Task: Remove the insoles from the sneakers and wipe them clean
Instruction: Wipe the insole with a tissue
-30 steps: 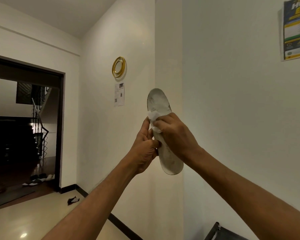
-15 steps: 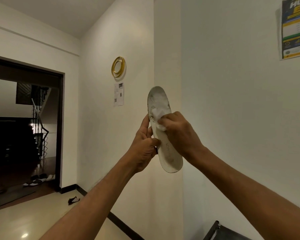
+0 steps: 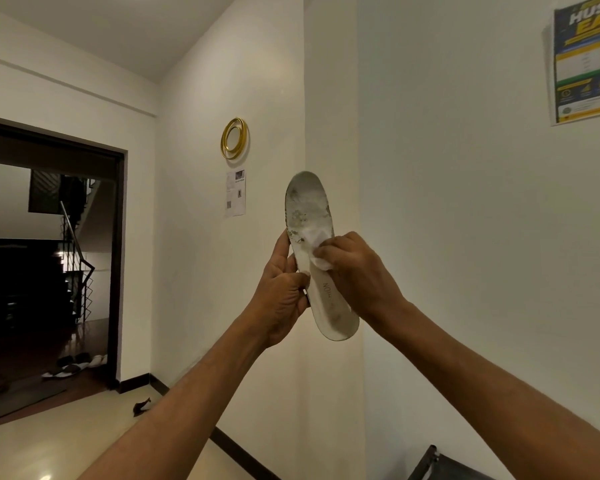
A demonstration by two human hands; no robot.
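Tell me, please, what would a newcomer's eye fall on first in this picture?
First, the dirty white insole held upright at the centre: the left hand grips its edge while the right hand presses a crumpled white tissue against its stained face. Next, the round gold-framed ornament on the wall above and to the left, and the blue and yellow poster at the top right.

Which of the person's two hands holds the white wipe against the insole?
The right hand: it pinches the white wipe onto the insole, while the left hand only grips the insole's edge.
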